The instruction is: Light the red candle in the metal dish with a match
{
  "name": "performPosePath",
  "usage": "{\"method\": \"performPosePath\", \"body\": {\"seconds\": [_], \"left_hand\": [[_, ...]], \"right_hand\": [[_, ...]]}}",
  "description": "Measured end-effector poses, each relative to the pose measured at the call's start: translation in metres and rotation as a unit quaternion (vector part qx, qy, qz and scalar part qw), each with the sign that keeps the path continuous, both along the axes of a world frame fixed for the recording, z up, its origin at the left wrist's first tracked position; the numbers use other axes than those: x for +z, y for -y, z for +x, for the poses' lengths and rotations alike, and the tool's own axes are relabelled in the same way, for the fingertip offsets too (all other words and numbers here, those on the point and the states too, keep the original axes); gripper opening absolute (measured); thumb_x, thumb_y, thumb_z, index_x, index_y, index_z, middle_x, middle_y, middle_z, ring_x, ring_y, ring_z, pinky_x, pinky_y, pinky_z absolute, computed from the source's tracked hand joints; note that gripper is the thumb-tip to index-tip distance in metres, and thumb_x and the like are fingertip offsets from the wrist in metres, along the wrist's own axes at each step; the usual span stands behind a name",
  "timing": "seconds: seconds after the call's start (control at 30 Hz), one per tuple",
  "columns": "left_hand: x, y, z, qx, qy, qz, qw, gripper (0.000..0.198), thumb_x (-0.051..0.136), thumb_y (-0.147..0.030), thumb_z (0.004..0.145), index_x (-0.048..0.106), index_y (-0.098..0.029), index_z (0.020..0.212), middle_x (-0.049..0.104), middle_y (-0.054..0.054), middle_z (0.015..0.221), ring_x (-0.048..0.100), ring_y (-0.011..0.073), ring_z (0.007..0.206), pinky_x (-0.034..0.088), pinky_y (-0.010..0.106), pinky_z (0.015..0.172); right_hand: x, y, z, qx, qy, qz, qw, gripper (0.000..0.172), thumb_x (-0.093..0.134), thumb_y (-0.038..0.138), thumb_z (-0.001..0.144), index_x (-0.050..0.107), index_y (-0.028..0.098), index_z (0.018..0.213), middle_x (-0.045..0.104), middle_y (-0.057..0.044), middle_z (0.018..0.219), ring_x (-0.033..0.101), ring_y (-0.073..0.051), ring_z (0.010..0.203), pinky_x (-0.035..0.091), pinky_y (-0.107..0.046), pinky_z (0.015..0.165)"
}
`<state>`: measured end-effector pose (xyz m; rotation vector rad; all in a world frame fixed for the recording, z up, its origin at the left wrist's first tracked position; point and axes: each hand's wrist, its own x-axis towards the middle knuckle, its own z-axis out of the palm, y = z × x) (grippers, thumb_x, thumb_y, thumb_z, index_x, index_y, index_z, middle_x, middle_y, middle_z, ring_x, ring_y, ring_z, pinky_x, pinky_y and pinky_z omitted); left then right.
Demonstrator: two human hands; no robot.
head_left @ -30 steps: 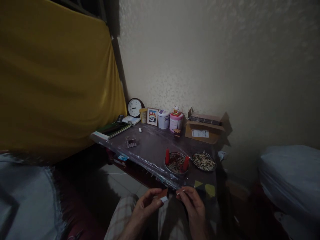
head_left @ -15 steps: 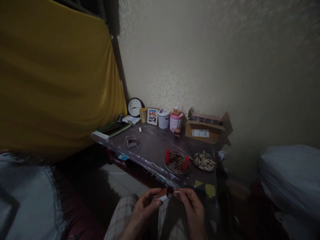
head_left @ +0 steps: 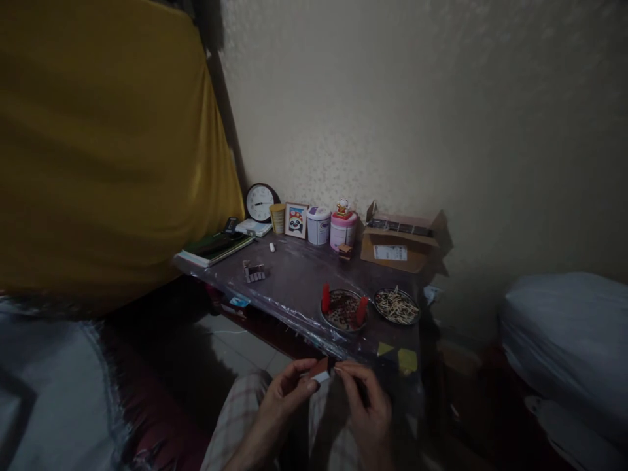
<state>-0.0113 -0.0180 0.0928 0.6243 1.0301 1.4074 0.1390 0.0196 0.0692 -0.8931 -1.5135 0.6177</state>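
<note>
Note small box (head_left: 320, 371), brown-faced with a pale side, held over the lap (head_left: 240, 409). Judged light and stiff but crushable, seemingly thin card; best pinched gently by the edges. Held at its left part in left hand (head_left: 289, 386), curled partway, thumb against fingers. In right hand (head_left: 366, 399), closed to a fingertip pinch: pale stick (head_left: 337, 371), probably a match. Expect near weightless, brittle; grip near middle. Cannot tell whether touching box. Beyond, on surface (head_left: 294, 268): red candles (head_left: 326, 297), loose matchsticks (head_left: 396, 306).
</note>
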Motion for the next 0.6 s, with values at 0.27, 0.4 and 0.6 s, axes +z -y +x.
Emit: {"method": "performPosePath", "body": {"seconds": [0.27,0.4,0.6], "left_hand": [[0.0019,-0.0005,0.0022,0.013,0.001,-0.004,1.000,0.030,0.082,-0.030,0.056,0.074,-0.023,0.084,0.078,0.003,0.088,0.066,0.0244,0.095,0.045,0.033,0.089],[0.0054,-0.0013,0.0027,0.010,0.015,-0.008,1.000,0.028,0.081,-0.029,0.057,0.074,-0.024,0.084,0.078,0.002,0.088,0.066,0.0231,0.094,0.045,0.032,0.089],[0.0008,-0.0024,0.0014,0.017,0.012,-0.005,1.000,0.029,0.082,-0.028,0.056,0.074,-0.022,0.084,0.079,0.003,0.091,0.067,0.0208,0.090,0.046,0.030,0.086]], "right_hand": [[-0.0053,0.0010,-0.0017,0.010,0.083,0.090,0.992,0.017,0.055,0.012,0.088,0.060,0.024,0.097,0.069,-0.001,0.092,0.066,-0.011,0.089,0.052,-0.020,0.084],[-0.0059,0.0010,-0.0017,0.001,0.087,0.087,0.992,0.017,0.054,0.013,0.088,0.060,0.025,0.099,0.070,-0.001,0.092,0.067,-0.011,0.088,0.052,-0.020,0.084],[-0.0026,0.0007,-0.0019,0.014,0.098,0.104,0.990,0.019,0.053,0.011,0.089,0.061,0.023,0.101,0.069,-0.003,0.096,0.066,-0.013,0.091,0.053,-0.023,0.084]]}}
